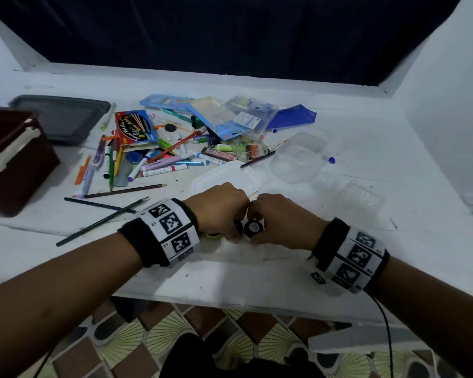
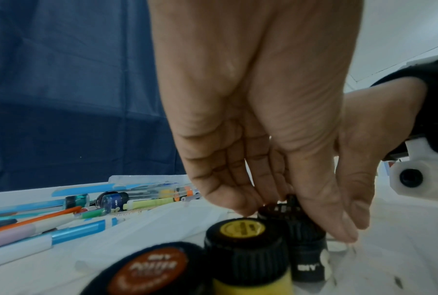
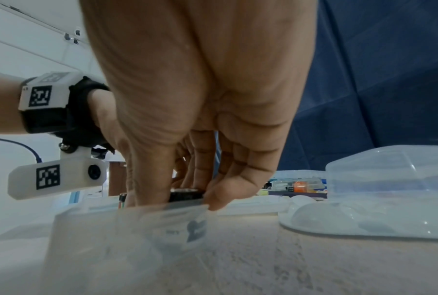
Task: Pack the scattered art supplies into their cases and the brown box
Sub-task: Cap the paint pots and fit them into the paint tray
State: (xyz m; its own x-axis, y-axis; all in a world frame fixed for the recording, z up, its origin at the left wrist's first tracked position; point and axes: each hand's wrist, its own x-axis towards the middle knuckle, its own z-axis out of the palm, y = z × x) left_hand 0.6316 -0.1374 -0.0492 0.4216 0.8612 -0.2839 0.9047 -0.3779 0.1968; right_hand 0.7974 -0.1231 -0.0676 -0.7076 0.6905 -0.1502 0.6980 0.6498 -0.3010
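Both hands meet at the table's front middle over a cluster of small black-capped paint bottles. My left hand (image 1: 234, 232) (image 2: 288, 219) curls down and pinches the cap of one black paint bottle (image 1: 238, 225) (image 2: 292, 203). My right hand (image 1: 254, 239) (image 3: 185, 199) pinches a second paint bottle (image 1: 253, 227) (image 3: 185, 194) by its cap between thumb and fingers. A yellow paint bottle (image 1: 213, 236) (image 2: 242, 229), a brown-topped one (image 2: 149, 267) and a black one (image 2: 307, 265) stand close by. The brown box (image 1: 11, 159) sits at the far left.
A heap of pens, markers and pencils (image 1: 161, 154) with blue and clear cases (image 1: 243, 118) fills the table's middle. A grey lid (image 1: 63, 118) lies behind the box. Clear plastic containers (image 1: 298, 156) (image 3: 389, 179) and a white lid (image 1: 227, 178) sit beyond my hands.
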